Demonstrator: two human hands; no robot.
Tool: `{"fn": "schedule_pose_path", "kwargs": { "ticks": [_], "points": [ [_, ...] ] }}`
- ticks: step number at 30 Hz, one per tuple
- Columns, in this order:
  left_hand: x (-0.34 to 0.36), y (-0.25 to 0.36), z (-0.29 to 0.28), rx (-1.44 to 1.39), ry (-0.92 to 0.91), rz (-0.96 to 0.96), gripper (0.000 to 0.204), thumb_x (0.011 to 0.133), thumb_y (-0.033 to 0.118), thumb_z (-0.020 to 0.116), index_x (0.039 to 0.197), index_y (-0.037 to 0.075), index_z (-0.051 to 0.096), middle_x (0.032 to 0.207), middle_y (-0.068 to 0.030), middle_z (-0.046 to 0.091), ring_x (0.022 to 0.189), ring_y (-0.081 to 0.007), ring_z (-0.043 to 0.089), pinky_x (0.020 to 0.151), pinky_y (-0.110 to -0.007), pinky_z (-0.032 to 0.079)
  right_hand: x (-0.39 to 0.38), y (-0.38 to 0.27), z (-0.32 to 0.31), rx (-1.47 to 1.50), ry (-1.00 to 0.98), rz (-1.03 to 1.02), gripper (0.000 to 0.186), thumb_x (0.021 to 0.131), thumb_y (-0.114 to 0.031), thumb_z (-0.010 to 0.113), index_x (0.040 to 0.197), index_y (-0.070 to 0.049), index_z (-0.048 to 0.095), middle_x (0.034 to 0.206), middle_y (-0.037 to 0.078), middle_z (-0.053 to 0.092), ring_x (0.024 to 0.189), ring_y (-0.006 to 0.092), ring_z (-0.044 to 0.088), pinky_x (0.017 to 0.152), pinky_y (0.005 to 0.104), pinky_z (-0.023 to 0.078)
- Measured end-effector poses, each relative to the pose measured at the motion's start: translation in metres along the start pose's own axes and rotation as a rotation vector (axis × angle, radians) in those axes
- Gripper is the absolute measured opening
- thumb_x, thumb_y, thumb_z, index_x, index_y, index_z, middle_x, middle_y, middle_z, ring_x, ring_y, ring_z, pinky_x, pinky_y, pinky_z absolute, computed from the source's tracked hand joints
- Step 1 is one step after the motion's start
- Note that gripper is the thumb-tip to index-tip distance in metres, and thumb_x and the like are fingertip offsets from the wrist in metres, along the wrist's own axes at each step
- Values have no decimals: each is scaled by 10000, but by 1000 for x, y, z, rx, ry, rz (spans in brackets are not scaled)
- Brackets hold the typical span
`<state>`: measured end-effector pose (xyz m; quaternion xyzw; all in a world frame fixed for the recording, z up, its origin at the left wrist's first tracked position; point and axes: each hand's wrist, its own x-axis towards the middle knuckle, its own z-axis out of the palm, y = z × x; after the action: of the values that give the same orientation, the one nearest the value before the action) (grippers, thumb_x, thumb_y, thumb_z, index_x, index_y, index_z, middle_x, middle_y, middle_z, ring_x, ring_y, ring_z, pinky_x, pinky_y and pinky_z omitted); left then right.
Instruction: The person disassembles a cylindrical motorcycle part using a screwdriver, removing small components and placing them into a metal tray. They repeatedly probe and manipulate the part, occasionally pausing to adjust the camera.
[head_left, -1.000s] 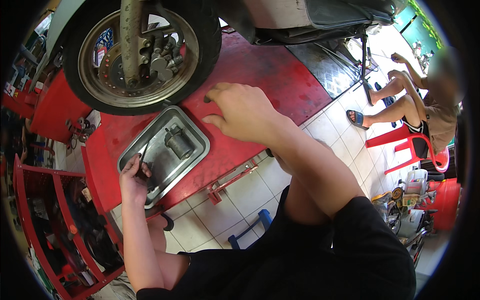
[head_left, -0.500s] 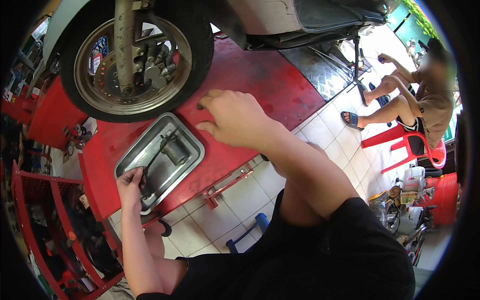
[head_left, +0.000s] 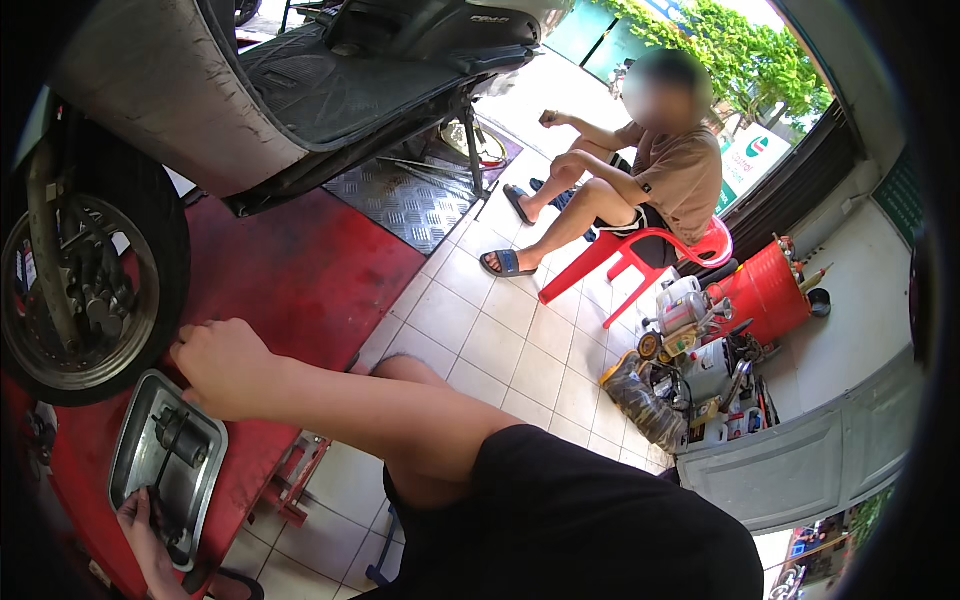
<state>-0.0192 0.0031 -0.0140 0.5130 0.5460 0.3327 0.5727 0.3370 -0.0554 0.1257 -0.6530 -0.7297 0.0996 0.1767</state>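
Pale tiled floor (head_left: pixel 478 372), red plastic chair (head_left: pixel 612 248), white wall (head_left: pixel 862 335), sunlit tree (head_left: pixel 768 82) outside

The stained red desk (head_left: pixel 290 265) carries a metal tray (head_left: pixel 195 495) at its near left edge, beside the scooter's front wheel (head_left: pixel 168 255), and a patterned metal plate (head_left: pixel 400 200) far right.

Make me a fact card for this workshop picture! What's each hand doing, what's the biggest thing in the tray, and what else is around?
Left hand: pinches a thin dark rod over the tray
Right hand: beside the tray's upper end, nothing visible in it
Biggest thing in tray: dull metal cylinder
Tray rests on: red platform
Vehicle: grey scooter
Nearby: a person on a red chair
Floor: pale square tiles
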Motion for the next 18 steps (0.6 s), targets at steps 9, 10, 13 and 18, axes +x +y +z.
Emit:
{"fn": "schedule_pose_path", "kwargs": {
  "ticks": [9, 10, 13, 18],
  "points": [
    [-8, 18, 11, -177, -26, 8, 187, 971, 209, 639, 873, 51, 653, 683, 29, 562, 576, -44, 490, 501, -204, 329, 1, -1, -1, 10, 7, 2, 388, 781, -294, 761, 1017, -3, 661, 1054, 145, 642, 977, 328, 659, 793, 428, 548],
    [-8, 18, 12, -137, 20, 20, 191, 970, 212, 639, 875, 47, 658, 677, 28, 560, 577, -44, 490, 502, -204, 328, 2, -1, 0, 12, 9, -2, 386, 780, -294, 760, 1013, -3, 661, 1053, 145, 641, 975, 329, 659, 792, 429, 548],
    [-4, 17, 3, 39, -33, -20, 218, 971, 229, 636, 885, 32, 675, 654, 28, 550, 572, -46, 487, 502, -206, 321, 2, -1, 3, 15, 23, -14, 384, 779, -299, 758, 1005, -5, 660, 1044, 146, 641, 969, 332, 659, 787, 433, 549],
    [-10, 21, 9, -16, 39, -38, 251, 972, 251, 634, 902, 16, 685, 639, 26, 544, 555, -52, 466, 501, -214, 310, -1, -3, -6, 17, -74, 17, 423, 807, -317, 756, 1080, -11, 652, 1094, 143, 633, 1042, 299, 642, 834, 405, 529]
  ]
}}
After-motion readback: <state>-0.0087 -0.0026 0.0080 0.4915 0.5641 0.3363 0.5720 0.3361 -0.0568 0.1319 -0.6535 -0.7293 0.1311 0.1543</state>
